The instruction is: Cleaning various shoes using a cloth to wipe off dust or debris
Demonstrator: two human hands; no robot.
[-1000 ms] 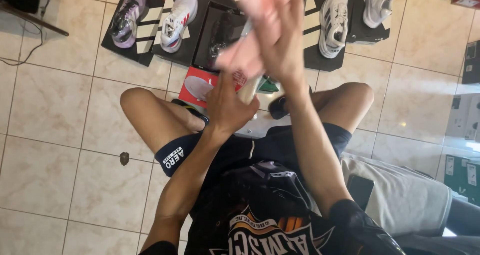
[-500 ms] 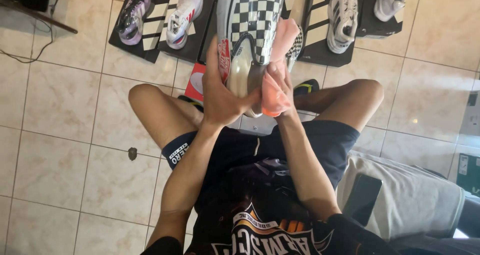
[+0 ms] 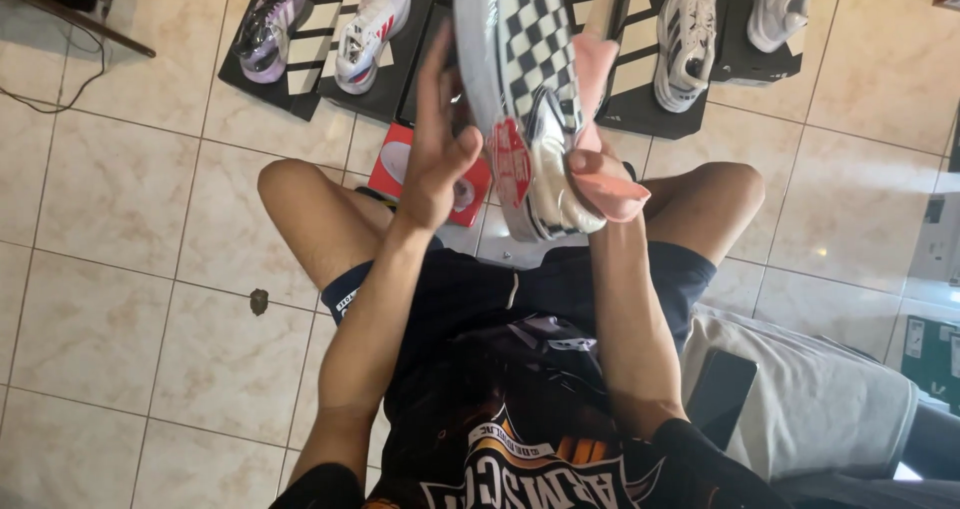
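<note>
A person sits cross-legged on a tiled floor, seen from above, in a black printed shirt and dark shorts. A grey cushion lies by the right hip.

Both forearms rise from the lap to chest height. The left hand is open, its fingers spread and upright, the palm against the left side of a checkered slip-on shoe; whether it grips the shoe cannot be told. The right hand is mostly hidden behind the shoe's heel; it is clamped on a pink cloth, pressing it against the shoe's pale inner side near the heel. The shoe is held in the air above the knees, tilted on its side, heel toward the person and toe pointing away, its white sole edge turned left.

Below the shoe, between the knees, a red box rests on the floor.

Farther off, dark shoeboxes line the floor, each carrying a sneaker: a lilac one, a white and red one, a white striped one and a white one. A thin cable trails at far left.
</note>
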